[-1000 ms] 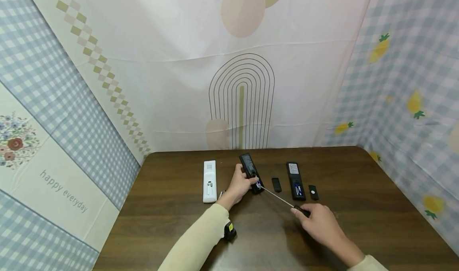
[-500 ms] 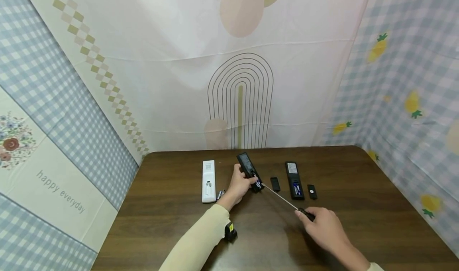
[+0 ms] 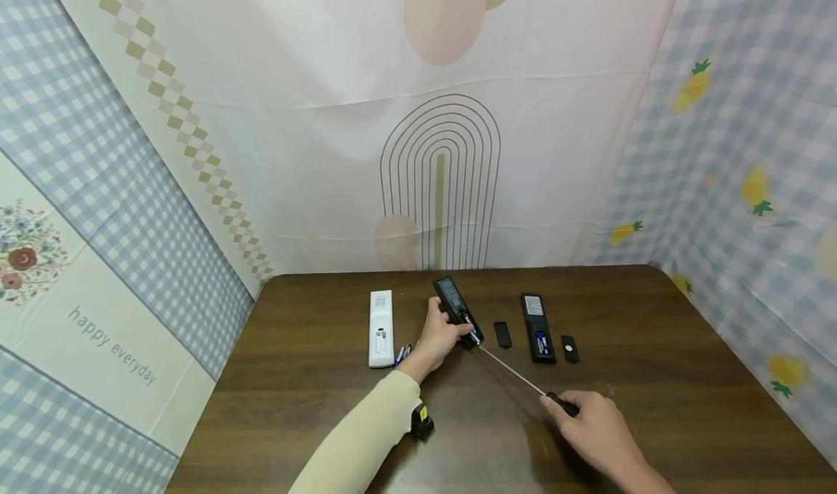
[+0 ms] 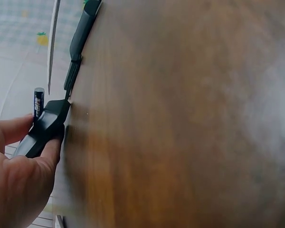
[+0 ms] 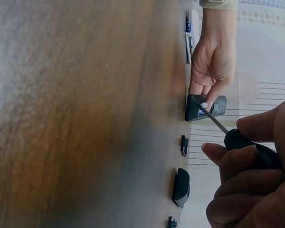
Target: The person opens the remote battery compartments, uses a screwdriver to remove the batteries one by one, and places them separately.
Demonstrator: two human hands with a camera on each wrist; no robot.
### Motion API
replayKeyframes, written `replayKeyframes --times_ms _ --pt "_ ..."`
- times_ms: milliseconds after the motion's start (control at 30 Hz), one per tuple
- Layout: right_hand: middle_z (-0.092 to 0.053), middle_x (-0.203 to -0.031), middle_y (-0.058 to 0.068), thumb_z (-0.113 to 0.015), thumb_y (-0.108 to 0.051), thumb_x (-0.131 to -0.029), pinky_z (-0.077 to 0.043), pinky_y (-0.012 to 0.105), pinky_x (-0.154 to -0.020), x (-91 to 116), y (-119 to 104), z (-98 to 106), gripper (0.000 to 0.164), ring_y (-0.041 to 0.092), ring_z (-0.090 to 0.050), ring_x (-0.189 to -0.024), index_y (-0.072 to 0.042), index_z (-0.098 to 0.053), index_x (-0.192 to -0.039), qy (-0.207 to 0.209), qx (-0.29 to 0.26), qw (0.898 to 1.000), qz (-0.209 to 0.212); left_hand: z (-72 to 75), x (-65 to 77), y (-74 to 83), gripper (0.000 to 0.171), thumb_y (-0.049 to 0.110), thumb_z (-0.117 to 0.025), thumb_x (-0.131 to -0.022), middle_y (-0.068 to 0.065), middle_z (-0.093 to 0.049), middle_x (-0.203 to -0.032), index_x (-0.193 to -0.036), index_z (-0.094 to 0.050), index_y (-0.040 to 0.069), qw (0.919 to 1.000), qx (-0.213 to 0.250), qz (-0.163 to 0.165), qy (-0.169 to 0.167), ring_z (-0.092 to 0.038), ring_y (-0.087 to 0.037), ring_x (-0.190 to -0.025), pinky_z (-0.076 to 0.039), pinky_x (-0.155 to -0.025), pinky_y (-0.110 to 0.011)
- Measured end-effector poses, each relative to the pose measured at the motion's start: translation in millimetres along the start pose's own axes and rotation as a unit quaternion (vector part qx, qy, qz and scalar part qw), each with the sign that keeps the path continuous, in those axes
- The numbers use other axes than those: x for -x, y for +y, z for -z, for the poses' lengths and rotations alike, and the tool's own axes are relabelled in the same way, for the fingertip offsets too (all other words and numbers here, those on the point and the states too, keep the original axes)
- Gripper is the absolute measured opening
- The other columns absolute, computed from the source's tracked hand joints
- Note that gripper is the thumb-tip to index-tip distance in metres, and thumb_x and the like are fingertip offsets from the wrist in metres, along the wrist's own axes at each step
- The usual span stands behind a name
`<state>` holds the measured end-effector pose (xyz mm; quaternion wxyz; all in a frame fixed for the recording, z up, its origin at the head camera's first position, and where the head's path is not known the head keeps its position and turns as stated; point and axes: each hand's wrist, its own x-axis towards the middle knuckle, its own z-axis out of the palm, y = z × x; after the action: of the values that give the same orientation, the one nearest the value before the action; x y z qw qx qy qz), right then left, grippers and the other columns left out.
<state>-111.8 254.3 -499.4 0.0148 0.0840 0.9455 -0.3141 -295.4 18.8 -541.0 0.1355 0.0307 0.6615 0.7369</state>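
My left hand (image 3: 437,341) grips a black remote control (image 3: 450,294), back side up, its battery compartment uncovered. In the left wrist view a battery (image 4: 38,105) stands up out of that remote beside my thumb. My right hand (image 3: 596,427) holds a screwdriver (image 3: 565,405) by its dark handle, the thin metal shaft pointing at the remote's near end. The left wrist view shows the shaft (image 4: 52,45) with its tip apart from the battery and remote. A small black battery cover (image 3: 503,335) lies to the right of the held remote.
A white remote (image 3: 381,312) lies at left with its compartment uncovered; loose batteries (image 3: 402,354) lie beside it. At right are a second black remote (image 3: 535,325) with blue batteries inside and another small cover (image 3: 570,349). Cloth (image 3: 556,152) hangs behind the table.
My right hand has drawn back toward the near right, taking the screwdriver with it. My left hand keeps its grip on the remote in about the same spot.
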Motion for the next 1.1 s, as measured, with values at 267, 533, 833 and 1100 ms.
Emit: replayKeyframes --times_ms 267,533,833,1100 --pt "-0.054 -0.059 -0.005 -0.073 -0.038 -0.100 -0.035 0.025 -0.053 -0.8 0.0 -2.5 0.027 0.012 -0.047 -0.057 -0.014 -0.080 -0.090 -0.009 0.007 1.000 -0.009 -0.8 0.3 -1.9 0.076 -0.005 -0.073 -0.096 -0.028 -0.063 -0.144 -0.153 -0.027 0.015 1.0000 0.003 0.009 -0.003 -0.070 -0.036 -0.124 -0.060 -0.102 -0.043" --pt "-0.051 -0.058 -0.005 -0.072 -0.040 -0.101 -0.034 0.026 -0.053 -0.2 -0.5 -2.7 0.030 0.012 -0.045 -0.055 -0.013 -0.080 -0.091 -0.019 0.003 1.000 -0.015 -0.6 2.3 0.1 0.087 -0.005 -0.075 -0.094 -0.030 -0.059 -0.148 -0.159 -0.020 0.015 0.9999 0.009 0.012 -0.003 -0.070 -0.036 -0.124 -0.060 -0.101 -0.042" --pt "-0.052 -0.060 -0.005 -0.070 -0.044 -0.102 -0.034 0.027 -0.055 -1.5 0.0 -4.7 0.033 0.012 -0.045 -0.057 -0.015 -0.078 -0.088 -0.017 0.002 1.000 -0.011 -1.9 1.2 -1.3 0.088 -0.007 -0.076 -0.092 -0.029 -0.059 -0.147 -0.157 -0.021 0.014 0.9997 0.020 0.012 -0.008 -0.071 -0.037 -0.124 -0.061 -0.101 -0.043" --pt "-0.056 -0.063 -0.004 -0.070 -0.041 -0.102 -0.034 0.027 -0.056 -1.5 2.0 -6.1 0.032 0.013 -0.046 -0.060 -0.012 -0.080 -0.093 -0.021 -0.005 1.000 -0.020 -3.5 1.1 -1.4 0.096 -0.005 -0.081 -0.089 -0.030 -0.053 -0.153 -0.160 -0.019 0.014 1.0000 0.000 0.006 0.000 -0.068 -0.037 -0.127 -0.057 -0.107 -0.045"
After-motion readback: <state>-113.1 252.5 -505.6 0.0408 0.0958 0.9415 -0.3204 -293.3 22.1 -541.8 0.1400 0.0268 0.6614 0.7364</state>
